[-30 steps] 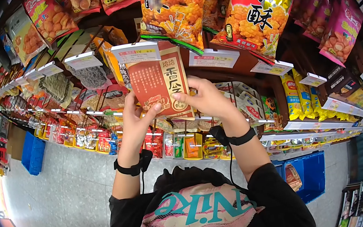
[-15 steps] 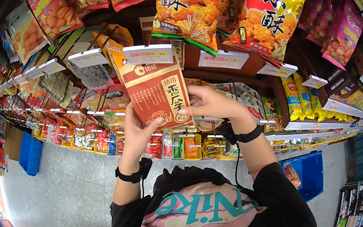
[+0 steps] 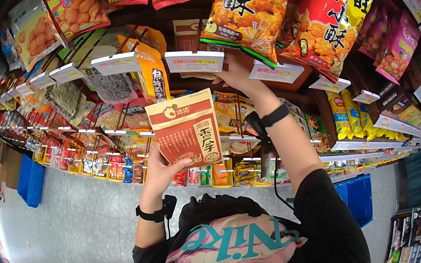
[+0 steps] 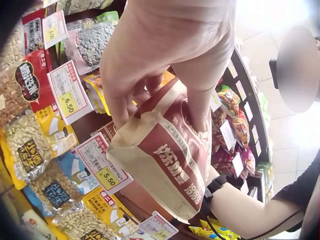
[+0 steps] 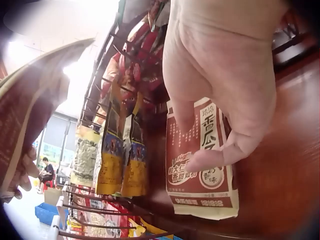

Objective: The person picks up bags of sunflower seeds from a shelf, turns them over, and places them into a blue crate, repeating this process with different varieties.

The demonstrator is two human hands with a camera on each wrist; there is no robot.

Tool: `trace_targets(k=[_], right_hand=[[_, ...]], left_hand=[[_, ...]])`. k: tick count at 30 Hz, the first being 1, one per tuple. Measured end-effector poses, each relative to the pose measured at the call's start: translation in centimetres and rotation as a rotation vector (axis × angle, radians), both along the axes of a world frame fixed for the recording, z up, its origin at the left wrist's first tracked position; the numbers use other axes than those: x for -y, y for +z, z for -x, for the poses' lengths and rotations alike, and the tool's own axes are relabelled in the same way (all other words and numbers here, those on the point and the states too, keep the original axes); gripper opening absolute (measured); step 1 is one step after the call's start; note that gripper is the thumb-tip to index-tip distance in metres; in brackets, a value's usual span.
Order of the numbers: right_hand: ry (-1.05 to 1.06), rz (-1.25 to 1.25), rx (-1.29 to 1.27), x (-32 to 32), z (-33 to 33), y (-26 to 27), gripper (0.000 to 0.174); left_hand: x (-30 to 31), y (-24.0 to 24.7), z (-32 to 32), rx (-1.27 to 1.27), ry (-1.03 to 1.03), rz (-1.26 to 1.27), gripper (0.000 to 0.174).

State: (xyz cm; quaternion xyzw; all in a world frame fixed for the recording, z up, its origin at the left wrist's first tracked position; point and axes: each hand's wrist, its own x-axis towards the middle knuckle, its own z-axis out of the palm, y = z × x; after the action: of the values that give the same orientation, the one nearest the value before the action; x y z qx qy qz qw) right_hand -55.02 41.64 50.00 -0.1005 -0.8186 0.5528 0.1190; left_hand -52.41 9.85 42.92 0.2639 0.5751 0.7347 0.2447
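Well, the left hand pinches a red-and-cream seed bag by its 7 o'clock corner, thumb in front and fingers behind. The right hand has thumb and a finger parted over a matching racked bag, at 12 o'clock from the held one; I cannot tell whether they touch it. A good grip would probably take the paper lightly by its edges, clear of the price tag overlapping it, while the other hand avoids crumpling its own bag.

By count: one bag held; at least one match racked; two large front snack bags at 1 and 2 o'clock, with more edges behind; two blue bins, near 9 and 4 o'clock.
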Motion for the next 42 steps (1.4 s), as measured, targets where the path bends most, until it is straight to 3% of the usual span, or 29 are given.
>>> trace_targets(k=[2, 3, 4, 7, 10, 13, 20, 22, 26, 29, 32, 34, 42], right_hand=[[-0.036, -0.086, -0.220, -1.1, 2.7, -1.9, 0.051], [-0.115, -0.512, -0.286, -4.4, 5.6, -5.5, 0.054], [-0.111, -0.513, -0.285, -4.2, 5.3, -5.1, 0.054], [-0.032, -0.321, -0.229, -2.7, 4.3, -3.3, 0.055], [-0.078, -0.424, -0.187, -3.8, 5.5, -4.9, 0.052], [-0.121, -0.344, -0.137, -4.3, 5.7, -5.7, 0.051], [-0.048, -0.268, -0.189, -0.2, 0.5, -1.4, 0.042], [-0.005, -0.107, -0.148, 1.8, -1.8, 0.6, 0.043], [-0.064, -0.134, -0.043, 2.6, -3.8, 0.7, 0.047], [-0.035, -0.133, -0.048, 3.4, -5.3, 1.1, 0.060], [-0.028, -0.147, -0.025, 4.5, -6.7, 1.8, 0.057], [0.025, 0.010, -0.055, 5.4, -7.6, 2.3, 0.053], [0.103, 0.003, -0.076, 6.4, -9.2, 1.8, 0.044]], left_hand=[[0.4, -0.1, 0.2, -0.004, 0.013, -0.008, 0.057], [0.7, -0.2, 0.3, 0.000, 0.009, 0.010, 0.056], [0.9, -0.2, 0.4, 0.006, 0.005, 0.029, 0.054], [1.3, -0.2, 0.6, 0.036, 0.000, 0.024, 0.053], [1.4, -0.5, 0.9, 0.033, -0.010, 0.034, 0.054], [1.4, -0.4, 1.0, 0.045, -0.025, 0.036, 0.053], [1.2, -0.8, 1.6, 0.059, -0.060, 0.028, 0.052], [1.2, -0.6, 1.6, 0.051, -0.050, 0.044, 0.052], [1.3, -0.8, 1.7, 0.065, -0.058, 0.036, 0.053], [1.5, -0.8, 1.6, 0.052, -0.062, 0.031, 0.054], [1.6, -1.0, 1.5, 0.072, -0.076, 0.037, 0.055], [1.8, -1.1, 1.4, 0.060, -0.083, 0.030, 0.056], [2.1, -1.0, 0.9, 0.054, -0.086, 0.000, 0.050]])
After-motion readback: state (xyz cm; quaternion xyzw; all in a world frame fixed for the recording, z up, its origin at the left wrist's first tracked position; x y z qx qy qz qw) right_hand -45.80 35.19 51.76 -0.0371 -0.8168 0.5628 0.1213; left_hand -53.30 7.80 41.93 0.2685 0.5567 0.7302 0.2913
